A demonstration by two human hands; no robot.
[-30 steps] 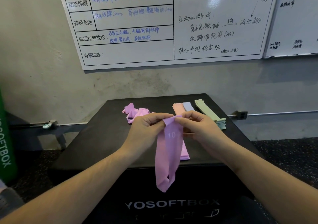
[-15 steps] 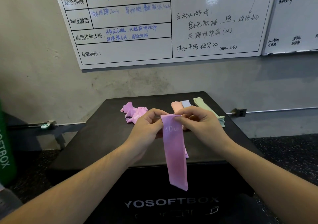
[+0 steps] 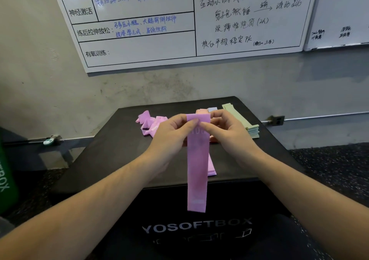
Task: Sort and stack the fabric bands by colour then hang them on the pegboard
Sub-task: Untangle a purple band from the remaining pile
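So the person has both hands up over the near middle of the black padded soft box with YOSOFTBOX printed on its front (image 3: 119, 151), which is basically the desk here. The left hand (image 3: 169, 137) and right hand (image 3: 229, 133) are close together, each pinching the top edge of a flat pink-purple fabric band (image 3: 197, 169) between thumb and fingertips. The band hangs straight down from the hands, smooth and untwisted, its lower end dangling in front of the box's front face, above the lettering.

Behind the hanging band, a flat pile of matching pink-purple bands (image 3: 211, 166) lies on the desk, mostly hidden by the band and the hands. To the far left there's a loose crumpled heap of pink-purple bands (image 3: 148, 121). Far right of the hands sits a neat stack of pale green bands (image 3: 247, 123), and just left of it a peach band stack (image 3: 200, 111) and a light blue band (image 3: 212, 109), both half covered by the fingers.

On the wall behind hangs a big whiteboard with handwritten notes (image 3: 139, 46), plus a second whiteboard (image 3: 339, 20) at right. A green padded thing (image 3: 6, 179) pokes in at the left edge.
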